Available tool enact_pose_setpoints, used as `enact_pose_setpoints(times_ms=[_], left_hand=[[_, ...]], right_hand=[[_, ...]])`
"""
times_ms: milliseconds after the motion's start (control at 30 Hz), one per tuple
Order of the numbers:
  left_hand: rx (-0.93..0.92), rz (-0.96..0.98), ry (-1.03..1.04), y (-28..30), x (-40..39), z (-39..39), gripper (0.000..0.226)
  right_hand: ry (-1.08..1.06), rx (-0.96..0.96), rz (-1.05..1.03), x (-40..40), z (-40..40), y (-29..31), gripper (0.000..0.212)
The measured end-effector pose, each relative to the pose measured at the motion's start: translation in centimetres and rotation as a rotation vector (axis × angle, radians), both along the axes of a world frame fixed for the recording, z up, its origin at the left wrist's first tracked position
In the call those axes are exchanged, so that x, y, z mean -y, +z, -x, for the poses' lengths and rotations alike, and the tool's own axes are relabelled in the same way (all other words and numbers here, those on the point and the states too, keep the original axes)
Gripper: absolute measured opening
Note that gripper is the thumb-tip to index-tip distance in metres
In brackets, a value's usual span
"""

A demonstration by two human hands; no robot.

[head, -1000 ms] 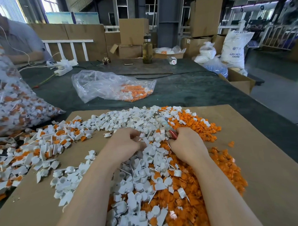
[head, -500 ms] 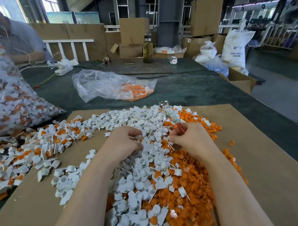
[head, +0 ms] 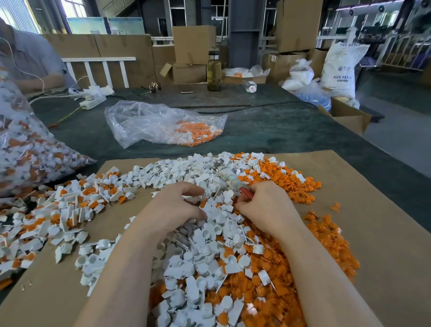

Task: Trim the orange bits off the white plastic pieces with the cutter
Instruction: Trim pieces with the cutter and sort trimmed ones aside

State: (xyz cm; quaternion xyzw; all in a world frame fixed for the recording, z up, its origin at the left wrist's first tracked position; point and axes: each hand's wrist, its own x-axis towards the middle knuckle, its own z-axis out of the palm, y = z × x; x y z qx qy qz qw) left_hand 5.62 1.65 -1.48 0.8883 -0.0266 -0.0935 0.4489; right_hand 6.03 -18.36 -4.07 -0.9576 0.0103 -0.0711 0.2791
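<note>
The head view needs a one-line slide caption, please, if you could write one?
Right hand gripping a red-handled cutter and left hand working over heaped white plastic pieces on brown cardboard.

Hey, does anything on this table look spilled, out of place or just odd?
Mostly it is ordinary sorting clutter. A small plastic bottle lies tipped on its side at the far edge of the table, beside the upright glass bottle. A few orange bits lie scattered apart from the main heap on the cardboard sheet.

"ABS RESIN" is printed in blue letters on the white sack (head: 340,68) at the back right. Smaller marks are printed below it, but they cannot be read. No other words can be read.
</note>
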Motion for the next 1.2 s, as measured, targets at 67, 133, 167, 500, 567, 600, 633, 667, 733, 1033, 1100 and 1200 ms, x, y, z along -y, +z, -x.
enact_pose_setpoints(times_ms=[67, 133, 167, 500, 567, 600, 633, 667, 733, 1033, 1100, 1200], left_hand=[[0.018, -0.027, 0.007, -0.1, 0.1, -0.1, 0.038], [0.033, -0.036, 0.042, -0.2, 0.2, -0.2, 0.028], [0.042, -0.043, 0.06, -0.3, 0.3, -0.2, 0.025], [0.087, -0.16, 0.128, -0.7, 1.9, -0.2, 0.013], [0.095, -0.142, 0.12, -0.7, 2.0, -0.2, 0.012], [0.093, -0.134, 0.12, -0.6, 2.0, -0.1, 0.012], [0.089, -0.128, 0.123, -0.6, 2.1, -0.1, 0.012], [0.086, -0.12, 0.128, -0.6, 2.1, -0.1, 0.013], [0.104, -0.098, 0.144, -0.6, 2.1, 0.0, 0.013], [0.083, 0.518, 0.224, 0.5, 2.9, 0.5, 0.011], [0.077, 0.575, 0.218, 0.6, 3.1, 0.6, 0.014], [0.064, 0.602, 0.245, 0.7, 3.2, 0.6, 0.016]], right_hand=[[-0.019, 0.014, 0.02, -0.1, -0.1, -0.1, 0.03], [-0.018, 0.004, 0.027, 0.1, -0.1, 0.0, 0.03], [-0.008, -0.014, 0.025, 0.2, -0.1, 0.0, 0.029], [0.016, -0.031, 0.041, 0.1, 0.0, 0.0, 0.028], [0.017, -0.013, -0.01, 0.2, 0.1, 0.0, 0.026], [0.016, -0.006, -0.043, 0.3, 0.1, 0.1, 0.023], [0.015, -0.001, -0.077, 0.3, 0.1, 0.2, 0.02], [0.015, 0.004, -0.109, 0.4, 0.2, 0.3, 0.017], [0.015, 0.012, -0.197, 0.5, 0.3, 0.5, 0.013], [0.08, 0.15, -0.66, -0.1, 0.7, 1.6, 0.013], [0.098, 0.169, -0.689, -0.2, 0.7, 1.7, 0.015], [0.099, 0.204, -0.73, -0.4, 0.6, 1.6, 0.013]])
